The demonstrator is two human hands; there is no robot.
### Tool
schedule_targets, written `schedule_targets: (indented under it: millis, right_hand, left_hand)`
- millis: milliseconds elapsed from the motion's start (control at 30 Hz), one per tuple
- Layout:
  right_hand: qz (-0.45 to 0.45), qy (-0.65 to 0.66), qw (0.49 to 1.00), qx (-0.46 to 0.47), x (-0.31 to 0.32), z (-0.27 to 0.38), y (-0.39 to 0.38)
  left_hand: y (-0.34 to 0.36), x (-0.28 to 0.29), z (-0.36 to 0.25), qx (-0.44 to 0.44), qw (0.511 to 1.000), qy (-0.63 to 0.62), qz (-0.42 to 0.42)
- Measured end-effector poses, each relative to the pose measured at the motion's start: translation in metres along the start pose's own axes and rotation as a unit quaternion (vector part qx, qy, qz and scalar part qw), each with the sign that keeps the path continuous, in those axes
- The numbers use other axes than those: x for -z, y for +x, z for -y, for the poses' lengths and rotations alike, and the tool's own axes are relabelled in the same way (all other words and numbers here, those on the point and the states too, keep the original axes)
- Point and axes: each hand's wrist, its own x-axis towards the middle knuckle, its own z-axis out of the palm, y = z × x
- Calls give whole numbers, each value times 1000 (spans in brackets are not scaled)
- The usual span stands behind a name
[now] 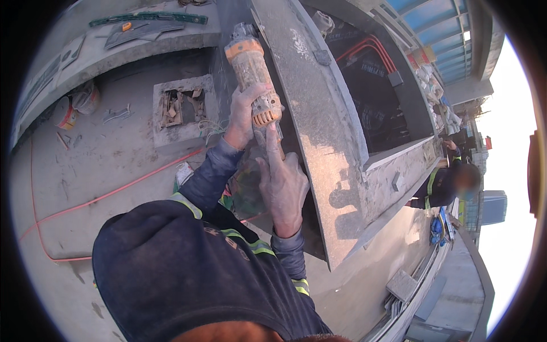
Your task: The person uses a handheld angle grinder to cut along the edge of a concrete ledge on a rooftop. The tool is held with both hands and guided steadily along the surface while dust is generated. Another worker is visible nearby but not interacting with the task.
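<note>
A dusty orange angle grinder (pixel 250 68) lies along the left edge of a grey stone slab (pixel 313 114), its head at the slab's far end. My left hand (pixel 245 111) is closed around the grinder's body from the left side. Behind it, my right hand (pixel 284 191) grips the narrow rear of the tool, with the index finger stretched along the tail end. Any disc on the grinder's head cannot be made out. Sunlight and a shadow fall on the slab's near end.
At right, a co-worker (pixel 453 185) leans by the long wall. Orange hoses (pixel 119 194) cross the floor at left, near buckets (pixel 65 113) and a square opening with a pale rim (pixel 162 134). Red pipes (pixel 373 45) run inside a dark recess. Stacked slabs (pixel 401 285) lie lower right.
</note>
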Motion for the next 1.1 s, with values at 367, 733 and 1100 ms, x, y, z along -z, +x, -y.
schedule_targets:
  millis: [367, 733, 1100]
  right_hand:
    - [18, 13, 1000, -7, 11, -1, -27]
    - [-44, 82, 996, 1, -1, -5, -11]
    - [-91, 87, 992, 20, -12, -11, -9]
  left_hand:
    - [-32, -2, 4, 0, 999, 37, 2]
    - [2, 10, 2, -31, 998, 57, 21]
    - [27, 26, 7, -13, 990, 132, 37]
